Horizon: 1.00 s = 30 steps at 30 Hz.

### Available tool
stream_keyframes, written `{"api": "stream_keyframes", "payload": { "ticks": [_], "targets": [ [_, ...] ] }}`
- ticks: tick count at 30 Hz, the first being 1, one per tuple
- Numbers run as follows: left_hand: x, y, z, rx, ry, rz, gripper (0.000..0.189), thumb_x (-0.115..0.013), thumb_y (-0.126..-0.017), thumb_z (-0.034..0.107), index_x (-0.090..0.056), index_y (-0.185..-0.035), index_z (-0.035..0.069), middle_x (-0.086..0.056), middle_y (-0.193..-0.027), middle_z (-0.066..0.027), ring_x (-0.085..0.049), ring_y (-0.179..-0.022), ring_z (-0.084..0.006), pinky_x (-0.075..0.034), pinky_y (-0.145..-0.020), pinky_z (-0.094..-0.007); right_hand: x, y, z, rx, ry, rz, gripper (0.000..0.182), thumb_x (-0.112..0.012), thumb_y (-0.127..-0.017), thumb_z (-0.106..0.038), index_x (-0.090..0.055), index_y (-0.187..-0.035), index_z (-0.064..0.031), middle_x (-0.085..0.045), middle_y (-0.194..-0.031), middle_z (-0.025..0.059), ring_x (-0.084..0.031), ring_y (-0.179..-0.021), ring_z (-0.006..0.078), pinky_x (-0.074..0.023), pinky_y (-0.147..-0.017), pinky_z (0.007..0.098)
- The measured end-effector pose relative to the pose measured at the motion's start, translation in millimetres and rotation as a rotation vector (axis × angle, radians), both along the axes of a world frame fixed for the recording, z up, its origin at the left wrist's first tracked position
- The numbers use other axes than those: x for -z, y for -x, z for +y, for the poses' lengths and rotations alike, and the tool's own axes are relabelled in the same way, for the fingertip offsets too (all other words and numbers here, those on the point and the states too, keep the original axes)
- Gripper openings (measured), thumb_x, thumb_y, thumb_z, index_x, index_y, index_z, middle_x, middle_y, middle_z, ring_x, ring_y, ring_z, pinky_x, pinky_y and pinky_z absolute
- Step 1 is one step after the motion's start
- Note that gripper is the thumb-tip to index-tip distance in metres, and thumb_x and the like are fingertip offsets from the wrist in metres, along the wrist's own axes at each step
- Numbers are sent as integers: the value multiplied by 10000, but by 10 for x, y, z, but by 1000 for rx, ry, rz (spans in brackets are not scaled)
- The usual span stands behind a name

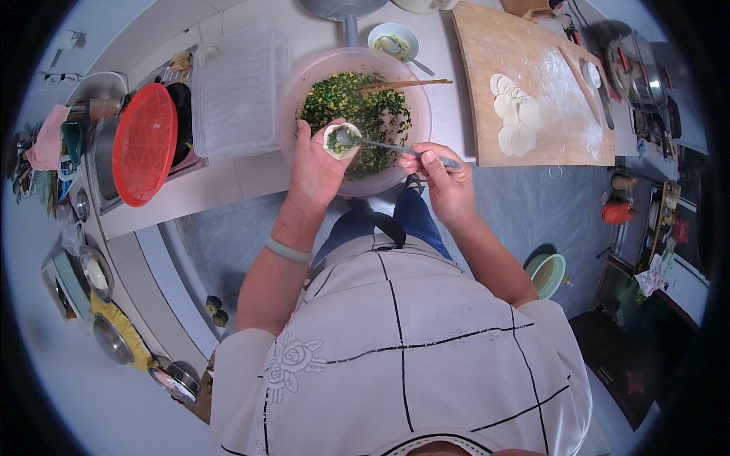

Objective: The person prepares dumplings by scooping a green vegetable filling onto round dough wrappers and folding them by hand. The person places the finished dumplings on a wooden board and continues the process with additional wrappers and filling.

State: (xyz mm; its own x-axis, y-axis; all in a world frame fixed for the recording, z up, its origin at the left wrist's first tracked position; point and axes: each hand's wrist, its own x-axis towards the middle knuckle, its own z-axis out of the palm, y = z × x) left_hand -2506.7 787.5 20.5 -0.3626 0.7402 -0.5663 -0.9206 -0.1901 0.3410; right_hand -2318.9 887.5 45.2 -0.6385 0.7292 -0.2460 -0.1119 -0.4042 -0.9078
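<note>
My left hand holds a round dough wrapper over the near rim of a large translucent pink plastic bowl. Chopped green and yellow filling fills much of that bowl, and a little of it lies on the wrapper. In my right hand is a metal spoon, its tip pressed against the filling on the wrapper. Wooden chopsticks lean across the bowl's right side, tips in the filling.
On the right, a wooden board carries overlapping dough wrappers, flour and a rolling pin. A small white bowl with a spoon stands behind the large bowl. Left are a clear plastic container and a red basket at the sink.
</note>
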Motion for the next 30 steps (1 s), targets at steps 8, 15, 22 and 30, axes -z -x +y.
{"api": "stream_keyframes", "payload": {
  "ticks": [8, 15, 22, 30],
  "targets": [
    [12, 9, -66, 3, -33, -18, 597, -287, -998, 464, -496, -1221, -49, -545, -1212, -173, -493, -1164, -284, -352, -1050, -425, 118, 19, -71, -28, 76, 5, 228, -510, -965, -144, -600, -1078, 33, -673, -943, 159, -662, -859, 205, -528, -776, 318],
    [71, 125, -149, -66, 4, 50, 623, -280, -994, 491, -496, -1195, -58, -528, -1223, -187, -489, -1161, -289, -342, -1054, -427, 160, -176, 55, 12, -142, -23, 209, -513, -961, -131, -615, -1079, 8, -672, -978, 119, -647, -883, 197, -519, -786, 325],
    [-97, 94, -172, 50, -37, 51, 621, -284, -998, 468, -444, -1261, -72, -510, -1264, -183, -474, -1193, -279, -343, -1056, -424, 530, -150, -59, -574, -1405, -486, 309, -657, -829, -147, -617, -1131, -99, -630, -1076, 122, -568, -1066, 291, -334, -1014, 506],
    [-410, 62, -130, 265, -136, 76, 675, -207, -1003, 493, -418, -1279, -87, -501, -1280, -178, -471, -1209, -259, -349, -1062, -401, -30, -142, 8, -482, -1370, -292, 329, -700, -777, -160, -597, -1071, -51, -609, -1051, 102, -558, -1037, 300, -393, -944, 472]
  ]
}}
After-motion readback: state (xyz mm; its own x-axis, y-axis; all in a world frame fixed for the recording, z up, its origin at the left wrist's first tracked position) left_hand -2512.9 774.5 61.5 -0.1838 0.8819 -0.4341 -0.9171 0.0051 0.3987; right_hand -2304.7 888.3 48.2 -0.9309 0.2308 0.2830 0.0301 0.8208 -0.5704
